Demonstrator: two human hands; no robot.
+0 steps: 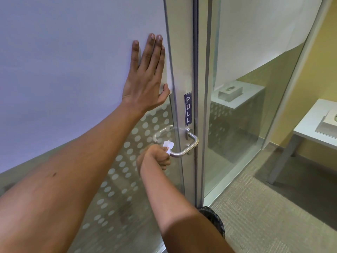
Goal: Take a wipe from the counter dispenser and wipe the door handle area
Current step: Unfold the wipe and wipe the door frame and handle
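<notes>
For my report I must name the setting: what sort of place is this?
Probably an office or similar workplace: a glass door with frosted dots and a PULL sign, a metal lever handle, carpet floor, and a plain white table.

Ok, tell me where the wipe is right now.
In the head view, the wipe is bunched in the right hand, low and centre, pressed against the free end of the door handle below the PULL sign.

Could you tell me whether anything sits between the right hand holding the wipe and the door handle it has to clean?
Nothing visible does. The right hand is closed around the wipe, and the wipe already meets the free end of the door handle. The left hand is flat on the door panel higher up, well clear.
</notes>
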